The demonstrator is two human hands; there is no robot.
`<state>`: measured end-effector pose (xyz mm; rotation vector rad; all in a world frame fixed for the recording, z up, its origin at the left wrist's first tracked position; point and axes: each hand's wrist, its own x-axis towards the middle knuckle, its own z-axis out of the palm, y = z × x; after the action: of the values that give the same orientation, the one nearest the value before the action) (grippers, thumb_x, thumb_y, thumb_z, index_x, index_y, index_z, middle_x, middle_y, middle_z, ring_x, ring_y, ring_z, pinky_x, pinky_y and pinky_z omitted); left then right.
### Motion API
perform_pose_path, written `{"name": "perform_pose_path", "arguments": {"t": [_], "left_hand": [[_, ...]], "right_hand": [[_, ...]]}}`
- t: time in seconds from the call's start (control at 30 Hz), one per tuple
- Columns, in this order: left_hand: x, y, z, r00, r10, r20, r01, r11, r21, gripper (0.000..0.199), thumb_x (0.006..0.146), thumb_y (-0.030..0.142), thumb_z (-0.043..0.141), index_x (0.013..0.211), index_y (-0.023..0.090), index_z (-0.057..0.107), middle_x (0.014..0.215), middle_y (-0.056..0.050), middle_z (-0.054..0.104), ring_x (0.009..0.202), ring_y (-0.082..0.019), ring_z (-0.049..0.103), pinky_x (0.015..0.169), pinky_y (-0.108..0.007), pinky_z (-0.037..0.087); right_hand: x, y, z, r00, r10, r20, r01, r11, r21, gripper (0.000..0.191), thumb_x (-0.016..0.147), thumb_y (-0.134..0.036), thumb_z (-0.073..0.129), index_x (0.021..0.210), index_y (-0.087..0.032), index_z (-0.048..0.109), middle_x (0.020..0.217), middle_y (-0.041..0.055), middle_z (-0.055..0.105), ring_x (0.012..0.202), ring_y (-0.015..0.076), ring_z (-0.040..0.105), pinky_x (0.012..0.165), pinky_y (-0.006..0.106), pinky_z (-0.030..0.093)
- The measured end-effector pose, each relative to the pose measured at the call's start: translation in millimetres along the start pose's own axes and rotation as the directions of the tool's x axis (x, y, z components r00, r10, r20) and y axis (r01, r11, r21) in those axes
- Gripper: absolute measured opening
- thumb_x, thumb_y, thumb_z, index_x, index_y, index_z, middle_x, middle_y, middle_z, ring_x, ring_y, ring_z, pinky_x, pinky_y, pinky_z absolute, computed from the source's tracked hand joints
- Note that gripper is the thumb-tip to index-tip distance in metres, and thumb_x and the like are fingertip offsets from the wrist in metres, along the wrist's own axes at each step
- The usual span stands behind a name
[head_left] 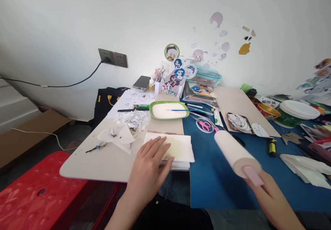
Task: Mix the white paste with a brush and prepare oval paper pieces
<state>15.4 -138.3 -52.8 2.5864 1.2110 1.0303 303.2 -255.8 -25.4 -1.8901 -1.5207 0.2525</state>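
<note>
My left hand [152, 161] lies flat with stretched fingers on a folded white tissue sheet [184, 145], which has a pale yellowish patch. More white layers show beneath it at the table's front edge. In my right hand [269, 194] is a lint roller [232, 150], a thick white roll with pink ends, raised over the blue table part; the roll hides some of my fingers. Behind the tissue stands a green-rimmed dish [152, 111] of white contents, with a thin blue brush [178, 110] across it.
Paper scraps [134, 119] and a crumpled tissue [116, 133] lie at left. Pink scissors [205, 124], a tube [218, 118] and a tray of cut-outs [240, 123] are right of the dish. A lidded tub [292, 114] stands farther right, a red stool [33, 192] at lower left.
</note>
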Motion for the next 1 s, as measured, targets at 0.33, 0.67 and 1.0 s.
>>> {"name": "perform_pose_path", "arguments": {"t": [0.33, 0.67, 1.0], "left_hand": [[18.8, 16.9, 1.6, 0.968, -0.235, 0.086, 0.218, 0.962, 0.167, 0.062, 0.073, 0.041, 0.063, 0.123, 0.008, 0.049, 0.121, -0.016, 0.058, 0.112, -0.033, 0.05, 0.091, -0.05, 0.043], [9.7, 11.5, -5.2, 0.877, -0.469, -0.105, 0.38, 0.81, -0.446, 0.066, 0.072, 0.038, 0.067, 0.127, 0.022, 0.035, 0.118, -0.011, 0.049, 0.113, -0.029, 0.05, 0.092, -0.047, 0.044], [-1.0, 6.3, -17.1, 0.869, -0.477, 0.135, 0.313, 0.317, -0.895, 0.059, 0.083, 0.059, 0.043, 0.131, 0.028, 0.026, 0.131, -0.01, 0.038, 0.126, -0.03, 0.041, 0.098, -0.046, 0.044]], "right_hand": [[7.5, -2.8, 8.1, 0.983, -0.039, 0.181, 0.055, 0.995, -0.082, 0.024, 0.086, -0.037, 0.045, 0.094, -0.021, 0.06, 0.07, -0.001, 0.06, 0.065, 0.016, 0.056, 0.052, 0.019, 0.044], [13.9, -31.1, 13.2, 0.978, -0.062, 0.198, 0.109, 0.966, -0.233, 0.025, 0.089, -0.037, 0.04, 0.102, -0.021, 0.056, 0.079, 0.0023, 0.064, 0.064, 0.0153, 0.059, 0.055, 0.022, 0.046], [55.8, -90.2, 45.3, 0.781, -0.472, 0.409, 0.624, 0.565, -0.541, 0.027, 0.093, -0.03, 0.036, 0.097, -0.019, 0.06, 0.077, 0.0055, 0.063, 0.066, 0.0185, 0.06, 0.052, 0.027, 0.039]]}}
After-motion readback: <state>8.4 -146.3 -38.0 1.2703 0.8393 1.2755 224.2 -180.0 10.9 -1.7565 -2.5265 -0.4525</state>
